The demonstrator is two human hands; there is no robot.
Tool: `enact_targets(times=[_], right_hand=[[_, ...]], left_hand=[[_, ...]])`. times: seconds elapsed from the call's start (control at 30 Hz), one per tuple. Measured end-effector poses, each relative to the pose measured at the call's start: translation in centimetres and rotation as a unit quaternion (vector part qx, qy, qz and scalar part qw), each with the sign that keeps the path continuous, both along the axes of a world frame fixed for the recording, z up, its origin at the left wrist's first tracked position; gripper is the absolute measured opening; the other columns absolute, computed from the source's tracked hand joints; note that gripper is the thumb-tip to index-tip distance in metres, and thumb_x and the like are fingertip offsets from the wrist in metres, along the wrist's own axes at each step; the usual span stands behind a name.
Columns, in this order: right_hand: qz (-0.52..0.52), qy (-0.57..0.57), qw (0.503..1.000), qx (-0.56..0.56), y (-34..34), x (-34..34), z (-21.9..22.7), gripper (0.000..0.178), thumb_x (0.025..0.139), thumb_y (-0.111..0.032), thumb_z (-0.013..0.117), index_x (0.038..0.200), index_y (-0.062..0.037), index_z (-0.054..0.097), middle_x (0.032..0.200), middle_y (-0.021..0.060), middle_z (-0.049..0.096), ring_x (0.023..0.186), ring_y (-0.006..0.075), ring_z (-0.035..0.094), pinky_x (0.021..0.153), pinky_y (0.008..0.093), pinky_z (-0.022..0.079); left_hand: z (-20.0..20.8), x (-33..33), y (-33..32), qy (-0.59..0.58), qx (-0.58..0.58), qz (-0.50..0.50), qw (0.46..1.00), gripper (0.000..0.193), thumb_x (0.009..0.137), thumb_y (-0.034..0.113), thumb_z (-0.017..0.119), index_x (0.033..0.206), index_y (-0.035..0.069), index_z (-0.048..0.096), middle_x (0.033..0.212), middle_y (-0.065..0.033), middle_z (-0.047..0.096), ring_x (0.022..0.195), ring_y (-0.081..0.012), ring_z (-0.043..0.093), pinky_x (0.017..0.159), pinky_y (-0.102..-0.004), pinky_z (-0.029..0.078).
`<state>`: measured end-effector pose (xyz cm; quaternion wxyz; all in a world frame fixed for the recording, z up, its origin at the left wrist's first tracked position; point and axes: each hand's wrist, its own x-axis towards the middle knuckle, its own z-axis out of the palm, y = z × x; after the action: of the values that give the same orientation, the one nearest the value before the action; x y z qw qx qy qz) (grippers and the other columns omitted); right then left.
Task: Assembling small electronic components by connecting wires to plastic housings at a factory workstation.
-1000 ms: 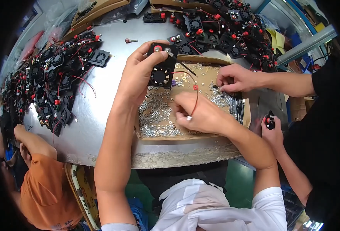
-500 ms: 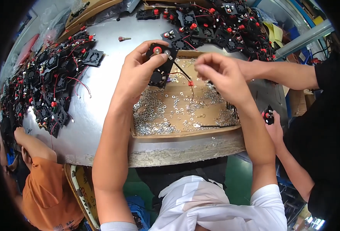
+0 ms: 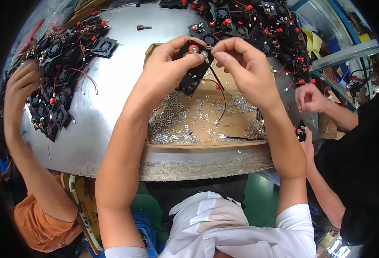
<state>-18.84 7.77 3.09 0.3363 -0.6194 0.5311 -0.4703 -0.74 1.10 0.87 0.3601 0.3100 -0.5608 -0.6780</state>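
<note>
One flat black plastic fan plate (image 3: 194, 72), fitted with two round terminals, one red-collared (image 3: 193, 49) and one silver, hangs above the far half of a shallow brown cardboard tray (image 3: 206, 146) on a silvery metal table (image 3: 112, 71). The bare left hand (image 3: 165, 66) clamps its grip on the plate's left edge, thumb across the front; the bare right hand (image 3: 249, 71) bunches thumb and fingers at the right edge, though whether that grip closes on anything small cannot be told. Light and stiff by its look, the plate is best taken by its rim, clear of the fan; its one black lead (image 3: 215, 75) and thin red wire (image 3: 224, 101) seem soft, easily snagged. Small silver nuts and washers (image 3: 172, 112), likely slippery, lie past counting. Two heaps of similar plates, a left heap (image 3: 105, 46) and a far-right heap (image 3: 245, 32), flank one loose red-and-metal post (image 3: 144, 27). Two co-workers sit alongside, one per side.
</note>
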Motion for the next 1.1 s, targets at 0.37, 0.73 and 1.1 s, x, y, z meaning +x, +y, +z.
enact_targets(times=[0.37, 0.73, 1.1], right_hand=[[-0.024, 0.030, 0.999, -0.002, 1.8, -0.1, 1.2, 0.011, 0.095, -0.006, 0.062, 0.102, 0.0017, 0.067, 0.099, 0.0006, 0.058, 0.091, 0.0066, 0.057, 0.079, 0.0218, 0.046], [-0.047, 0.128, 0.988, -0.068, 1.6, 0.6, -0.3, 0.011, 0.093, -0.006, 0.064, 0.101, 0.0009, 0.068, 0.091, 0.0016, 0.060, 0.076, 0.0069, 0.053, 0.066, 0.0210, 0.043], [-0.016, 0.192, 0.964, -0.183, 1.7, 0.0, -1.2, 0.015, 0.088, 0.002, 0.065, 0.102, 0.0015, 0.068, 0.089, 0.0102, 0.064, 0.073, 0.0174, 0.062, 0.064, 0.0276, 0.048]], left_hand=[[-0.2, -0.9, 0.9, 0.000, -0.013, -0.024, 1.000, 0.029, 0.088, 0.014, 0.065, 0.115, 0.004, 0.067, 0.092, -0.0005, 0.066, 0.082, -0.0059, 0.058, 0.073, -0.0218, 0.048], [-0.4, -1.1, 1.3, -0.006, -0.003, -0.033, 0.999, 0.027, 0.088, 0.012, 0.065, 0.113, 0.002, 0.066, 0.092, -0.0009, 0.065, 0.082, -0.0066, 0.059, 0.072, -0.0219, 0.048], [0.0, -0.7, 1.2, 0.007, 0.058, -0.076, 0.995, 0.028, 0.088, 0.009, 0.063, 0.114, 0.002, 0.065, 0.097, -0.0022, 0.066, 0.086, -0.0082, 0.061, 0.075, -0.0225, 0.050]])
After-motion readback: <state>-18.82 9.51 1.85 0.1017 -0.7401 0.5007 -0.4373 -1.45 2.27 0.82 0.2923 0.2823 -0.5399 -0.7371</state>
